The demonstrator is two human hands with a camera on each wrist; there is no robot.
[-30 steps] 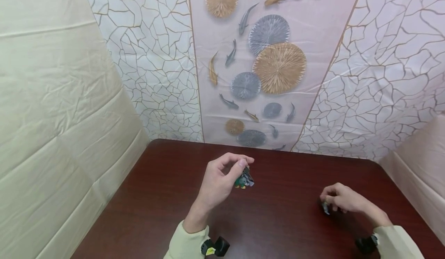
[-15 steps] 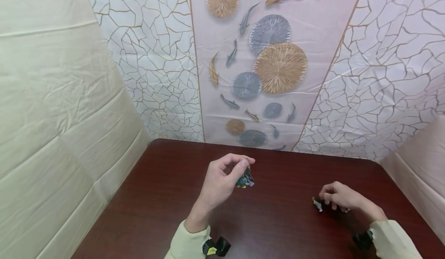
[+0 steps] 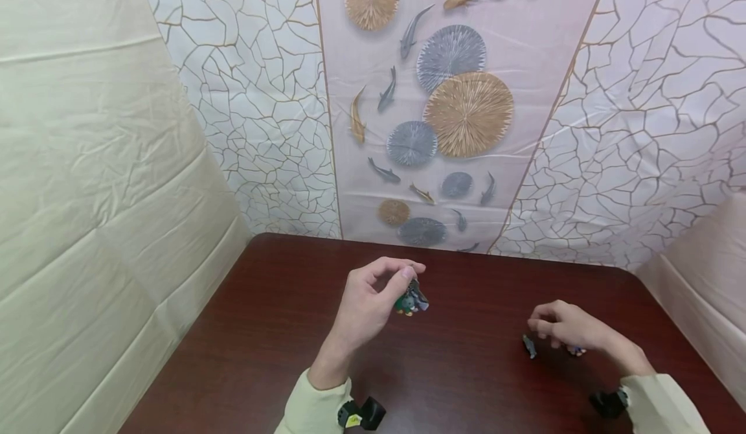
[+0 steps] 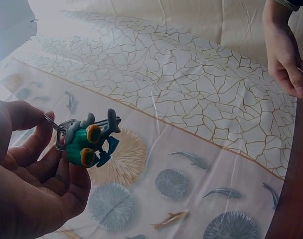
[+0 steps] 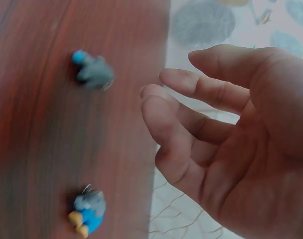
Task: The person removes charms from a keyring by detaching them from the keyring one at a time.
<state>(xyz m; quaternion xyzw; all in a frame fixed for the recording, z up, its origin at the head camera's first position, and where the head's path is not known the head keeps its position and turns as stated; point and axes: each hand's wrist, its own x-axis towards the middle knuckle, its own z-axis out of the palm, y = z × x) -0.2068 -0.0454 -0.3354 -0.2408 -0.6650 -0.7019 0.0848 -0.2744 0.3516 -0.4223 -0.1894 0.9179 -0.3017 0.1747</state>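
Observation:
My left hand [image 3: 370, 298], raised over the table, pinches a bunch of small figurine keychains [image 3: 411, 299] by their metal rings. In the left wrist view the bunch [image 4: 84, 144] shows green, grey and dark blue parts with orange rounded feet. Low over the table at the right, my right hand [image 3: 565, 327] holds nothing, its fingers loosely bent. Two small figurines lie near it on the tabletop: a grey one with a light blue tip [image 5: 94, 70], left of the hand in the head view, and a grey-and-blue one with yellow-orange feet [image 5: 89, 213], partly under the hand.
The dark red-brown table [image 3: 262, 330] ends at a patterned curtain [image 3: 280, 97] behind it. Pale cloth [image 3: 116, 194] hangs along the left side, and more cloth [image 3: 699, 278] hangs on the right. Each wrist wears a black camera [image 3: 370, 413].
My right hand has let go of the grey figurine, which now lies farther left, and has shifted slightly left. The second figurine now shows beneath it. My left hand stays nearly still.

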